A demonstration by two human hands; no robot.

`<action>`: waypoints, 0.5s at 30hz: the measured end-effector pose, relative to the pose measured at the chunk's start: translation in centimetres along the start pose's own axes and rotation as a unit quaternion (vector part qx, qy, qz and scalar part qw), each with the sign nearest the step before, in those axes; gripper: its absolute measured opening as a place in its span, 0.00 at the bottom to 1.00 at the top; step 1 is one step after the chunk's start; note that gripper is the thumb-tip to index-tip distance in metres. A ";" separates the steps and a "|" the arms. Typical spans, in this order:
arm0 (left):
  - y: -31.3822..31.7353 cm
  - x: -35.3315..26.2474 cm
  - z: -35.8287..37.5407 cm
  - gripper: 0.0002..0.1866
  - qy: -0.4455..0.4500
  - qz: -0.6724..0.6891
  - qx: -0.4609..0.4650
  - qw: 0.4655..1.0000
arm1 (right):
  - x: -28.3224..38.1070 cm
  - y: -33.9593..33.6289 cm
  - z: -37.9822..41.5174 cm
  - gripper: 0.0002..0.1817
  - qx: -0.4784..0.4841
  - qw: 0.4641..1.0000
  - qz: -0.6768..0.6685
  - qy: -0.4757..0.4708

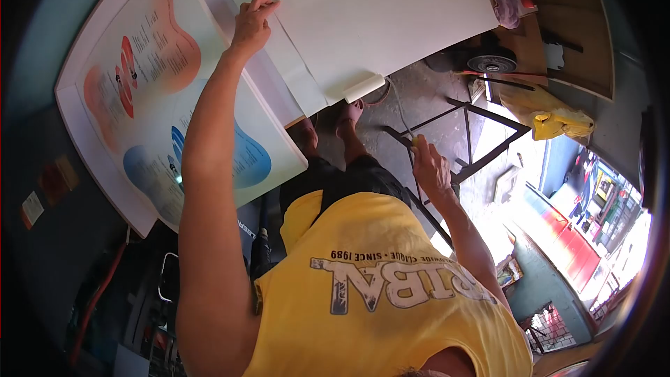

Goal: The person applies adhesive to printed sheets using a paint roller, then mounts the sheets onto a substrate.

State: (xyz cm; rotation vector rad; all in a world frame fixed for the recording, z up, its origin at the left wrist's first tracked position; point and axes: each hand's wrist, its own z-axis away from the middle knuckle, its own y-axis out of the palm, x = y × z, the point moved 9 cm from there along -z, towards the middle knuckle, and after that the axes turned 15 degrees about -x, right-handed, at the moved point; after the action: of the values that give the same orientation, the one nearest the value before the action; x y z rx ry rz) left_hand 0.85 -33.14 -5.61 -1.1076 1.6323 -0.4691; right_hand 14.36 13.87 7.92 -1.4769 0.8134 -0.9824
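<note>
My left hand (252, 21) is stretched out, its curled fingers pinching the edge of a large white sheet (391, 14) that lies over a printed board (139, 98) with orange, red and blue shapes. A small white block (363, 88) sits at the sheet's near edge. Lower, beside my legs, my right hand (430, 169) is closed around a small yellow-tipped tool (416, 141); a thin line runs from it up towards the white block. What kind of tool it is cannot be told. My yellow shirt fills the bottom of the view.
A black metal frame (481, 132) stands on the concrete floor to the right of my feet. Beyond it are a yellow bag (555, 117), a round black disc (492, 63), a pink cloth (504, 3) and wooden panels (579, 35). Far right opens onto a bright street.
</note>
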 end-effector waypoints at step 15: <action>1.6 3.2 -3.8 0.08 -0.144 0.054 0.055 0.987 | 10.8 4.4 -16.6 0.11 0.002 0.987 -0.160 0.031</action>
State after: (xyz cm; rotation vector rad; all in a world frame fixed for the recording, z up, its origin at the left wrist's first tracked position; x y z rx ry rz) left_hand -3.32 -35.93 -7.14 -0.9517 1.3883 -0.3078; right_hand 3.87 -3.32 5.43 -1.6108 0.6273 -1.2743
